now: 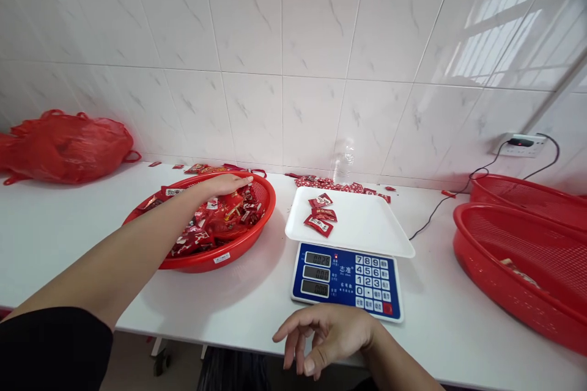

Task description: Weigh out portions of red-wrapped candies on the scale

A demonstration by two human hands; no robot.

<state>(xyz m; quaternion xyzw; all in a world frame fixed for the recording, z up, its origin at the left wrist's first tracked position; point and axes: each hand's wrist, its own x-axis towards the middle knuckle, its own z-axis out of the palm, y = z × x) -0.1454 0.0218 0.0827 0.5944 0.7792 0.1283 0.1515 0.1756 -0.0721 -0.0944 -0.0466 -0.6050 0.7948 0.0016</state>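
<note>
While the red basket (pixel 202 263) sits centre-left, my left hand (pixel 224 184) lies over it, grip hidden, my right hand (pixel 332 336) hangs empty at lower centre, and the basket's packets (pixel 224 220), probably light and slick, suit end-pinching.

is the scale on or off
The scale is on: its displays show digits, and a small red light glows beside the top one.

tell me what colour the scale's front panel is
Mostly blue: the front panel shows best in the head view.
</note>
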